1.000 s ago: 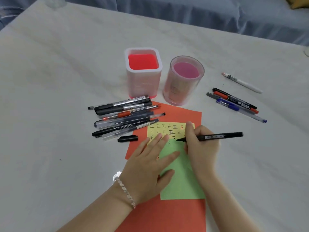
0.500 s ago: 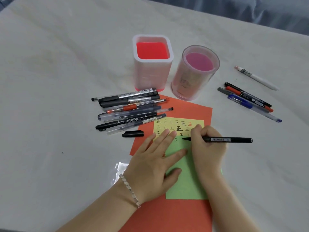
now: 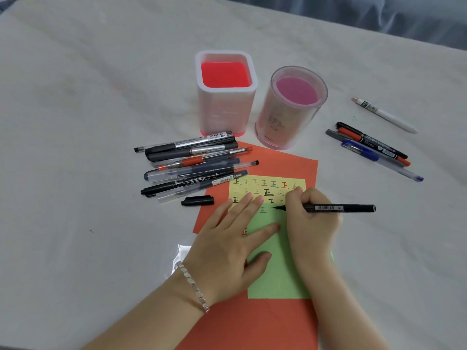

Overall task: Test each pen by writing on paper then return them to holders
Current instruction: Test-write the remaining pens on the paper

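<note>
Black pen [image 3: 338, 207], held by right hand [image 3: 312, 223], stays on green paper [image 3: 278, 276].

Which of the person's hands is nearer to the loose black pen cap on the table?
Left. The left hand lies flat on the paper just right of the cap; the right hand, gripping a pen, is farther right.

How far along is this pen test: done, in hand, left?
Done: many test characters fill the yellow sheet. In hand: right hand grips a black pen, tip at the paper; left hand presses it flat. Left: square holder and round holder hold no pens; loose pens lie outside.
</note>
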